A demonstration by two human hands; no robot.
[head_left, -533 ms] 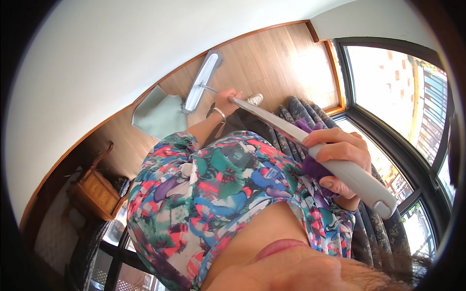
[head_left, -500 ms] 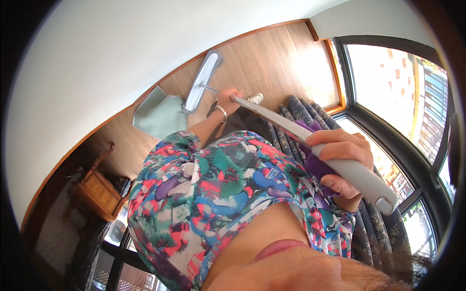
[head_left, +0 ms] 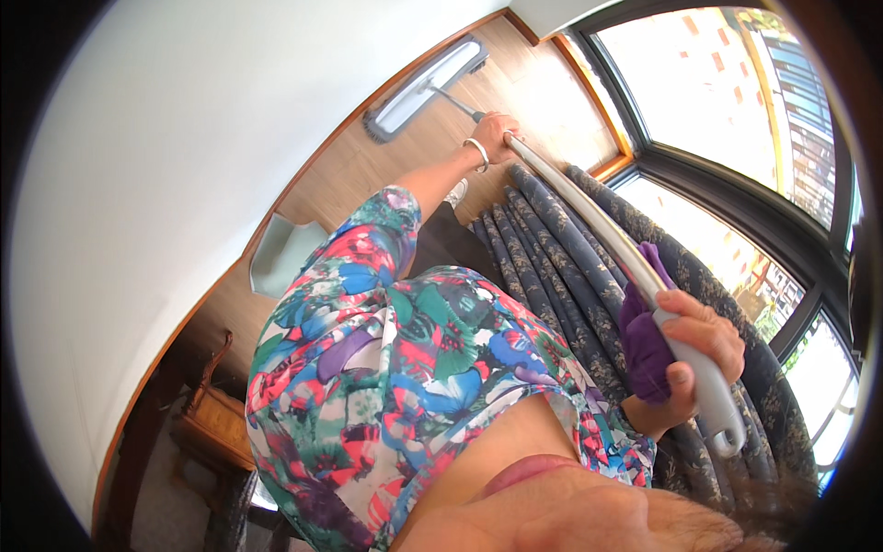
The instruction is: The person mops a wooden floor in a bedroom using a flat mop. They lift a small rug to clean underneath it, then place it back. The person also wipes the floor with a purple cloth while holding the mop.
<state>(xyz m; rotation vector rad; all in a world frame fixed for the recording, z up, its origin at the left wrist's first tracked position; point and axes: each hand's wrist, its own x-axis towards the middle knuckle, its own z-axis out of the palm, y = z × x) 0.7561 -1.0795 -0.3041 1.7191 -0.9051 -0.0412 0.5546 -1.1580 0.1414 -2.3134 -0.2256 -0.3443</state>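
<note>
My left hand (head_left: 497, 138), with a white bangle at the wrist, is stretched forward and wrapped round the lower pole of a flat mop (head_left: 589, 202). Round the thick grey grip at the pole's upper end, my right hand (head_left: 704, 340) is closed. A purple cloth (head_left: 648, 345) hangs bunched beside the grip at my right hand; whether the fingers pinch it too I cannot tell. The long flat mop head (head_left: 428, 89), pale with a grey fringe, lies on the wooden floor (head_left: 368, 170) along the skirting of the white wall.
Dark floral curtains (head_left: 570, 276) hang at my right, before black-framed windows (head_left: 717, 92). On the floor by the wall is a pale green sheet-like thing (head_left: 280, 262). Brown wooden furniture (head_left: 216, 419) stands at the lower left. One white shoe (head_left: 456, 192) shows below me.
The mop head has slid forward along the wall, toward the window corner, away from the pale green thing. My left hand has reached farther out with the pole. The view has shifted too.
</note>
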